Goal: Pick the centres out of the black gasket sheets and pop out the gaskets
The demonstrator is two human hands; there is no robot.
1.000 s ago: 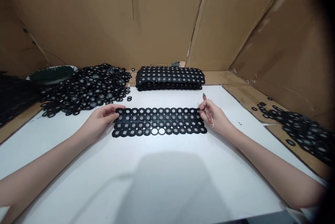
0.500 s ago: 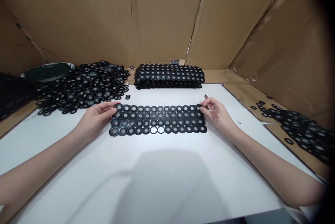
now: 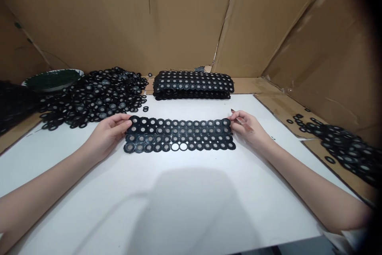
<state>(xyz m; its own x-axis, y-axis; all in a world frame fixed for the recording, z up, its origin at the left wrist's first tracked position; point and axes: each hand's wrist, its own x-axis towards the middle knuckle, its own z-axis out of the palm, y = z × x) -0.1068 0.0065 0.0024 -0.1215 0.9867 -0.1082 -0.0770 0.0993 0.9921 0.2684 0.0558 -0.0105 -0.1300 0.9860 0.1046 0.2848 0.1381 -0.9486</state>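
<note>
Between my hands is a flat sheet of joined black rings (image 3: 197, 131), arranged in several rows. Most of its rings have greyish centres; two in the nearest row show bright white. My left hand (image 3: 111, 131) pinches the far left corner of the sheet between thumb and fingers. At the far right corner, my right hand (image 3: 246, 127) is closed on the sheet's edge. A slim reddish, see-through tool with a dark pointed tip (image 3: 243, 122) is also tucked in the right hand; its exact kind is unclear.
A stack of similar ring sheets (image 3: 193, 84) stands at the back of the white table (image 3: 191, 199). Loose black rings are heaped at the back left (image 3: 98, 96) and right (image 3: 346, 147). Beside the left heap is a white-rimmed bowl (image 3: 32, 84). Cardboard walls (image 3: 185, 16) enclose the table.
Both hands still grip the sheet. Its far edge has shifted slightly up in view, and the shine across the rings has changed. The pointed tool has moved a little to the left.
</note>
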